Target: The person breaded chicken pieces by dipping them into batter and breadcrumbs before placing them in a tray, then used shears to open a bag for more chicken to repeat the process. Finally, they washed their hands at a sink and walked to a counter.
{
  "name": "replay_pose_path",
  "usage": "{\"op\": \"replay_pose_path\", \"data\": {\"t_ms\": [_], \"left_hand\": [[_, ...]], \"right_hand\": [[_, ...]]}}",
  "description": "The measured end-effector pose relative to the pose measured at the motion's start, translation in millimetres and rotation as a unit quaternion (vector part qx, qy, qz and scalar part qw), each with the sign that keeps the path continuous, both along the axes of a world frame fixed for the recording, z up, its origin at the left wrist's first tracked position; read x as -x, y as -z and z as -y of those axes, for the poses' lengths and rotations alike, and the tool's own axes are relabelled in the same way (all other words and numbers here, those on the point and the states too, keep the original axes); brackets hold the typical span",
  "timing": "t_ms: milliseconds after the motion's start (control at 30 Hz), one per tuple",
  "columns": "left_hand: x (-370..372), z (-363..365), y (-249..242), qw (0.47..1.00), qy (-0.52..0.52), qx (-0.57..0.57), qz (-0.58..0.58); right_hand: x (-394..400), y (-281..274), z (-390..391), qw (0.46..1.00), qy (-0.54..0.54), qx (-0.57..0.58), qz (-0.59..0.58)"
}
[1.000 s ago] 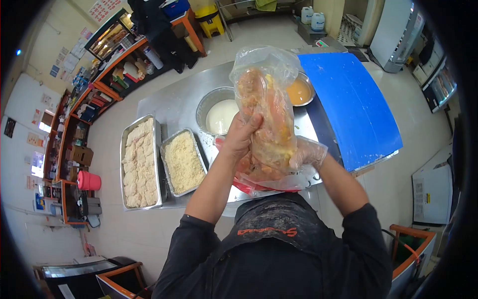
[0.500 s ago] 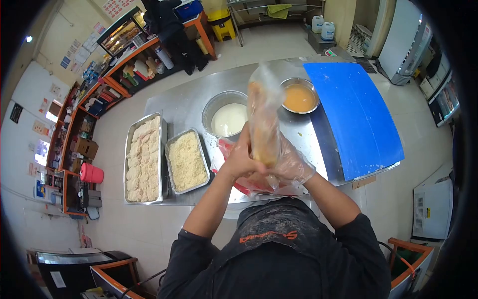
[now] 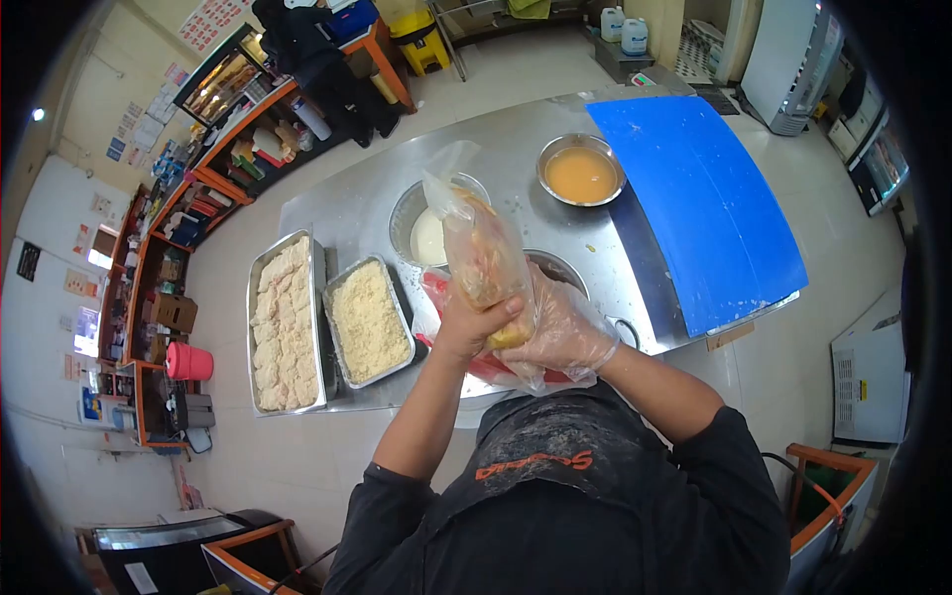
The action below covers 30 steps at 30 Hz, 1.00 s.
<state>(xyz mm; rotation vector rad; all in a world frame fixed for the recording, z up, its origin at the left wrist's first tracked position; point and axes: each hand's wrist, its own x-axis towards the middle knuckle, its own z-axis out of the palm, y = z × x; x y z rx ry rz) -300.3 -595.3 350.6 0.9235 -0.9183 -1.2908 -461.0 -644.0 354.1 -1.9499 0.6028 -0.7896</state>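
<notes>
Plastic bag (image 3: pixel 483 248) of raw meat: judged fairly heavy, soft and prone to shift, its film probably slippery; best supported low, around the full end. Film clear and wrinkled, contents pinkish and yellow, upper end slack. Held tilted above the table (image 3: pixel 342 203). Bare left hand (image 3: pixel 478 323) grips its lower end; gloved right hand (image 3: pixel 563 329) clasps the lower right side.

Pale, glossy tiles cover the floor (image 3: pixel 230 332). Orange-edged shelving (image 3: pixel 220 185) runs along the left wall (image 3: pixel 38 332), with papers (image 3: pixel 149 134) posted above; a lit display case (image 3: pixel 220 87) stands on it. Behind are a yellow bin (image 3: pixel 421 50) and, right, a refrigerator (image 3: pixel 788 64).
</notes>
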Motion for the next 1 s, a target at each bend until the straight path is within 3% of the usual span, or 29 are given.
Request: {"op": "replay_pose_path", "data": {"t_ms": [100, 200, 367, 500, 667, 800, 867, 1000], "left_hand": [[-1, 0, 2, 1.0, -0.005, 0.021, 0.021], [-1, 0, 9, 0.997, 0.001, 0.054, 0.046], [-3, -10, 6, 0.993, 0.018, 0.044, 0.109], [2, -20, 8, 0.996, 0.014, 0.019, 0.087], [3, -26, 11, 0.997, 0.013, 0.006, 0.07], [8, -25, -1, 0.988, -0.001, 0.001, 0.157], [-2, -20, -7, 0.967, 0.003, 0.036, 0.254], [6, -23, -15, 0.96, -0.043, 0.066, 0.27]], "right_hand": [[-2, -2, 0, 0.999, 0.021, -0.011, 0.048], [-10, 9, 0, 0.984, 0.01, -0.102, 0.146], [3, -16, 4, 0.997, 0.029, -0.031, 0.058], [6, -22, 7, 0.999, 0.026, -0.019, -0.016], [5, -17, 8, 0.999, 0.022, -0.036, 0.016], [4, -12, 16, 0.999, 0.028, -0.012, -0.02], [9, -29, 21, 0.999, -0.032, -0.019, -0.016], [9, -20, 22, 0.992, -0.126, -0.019, 0.014]]}}
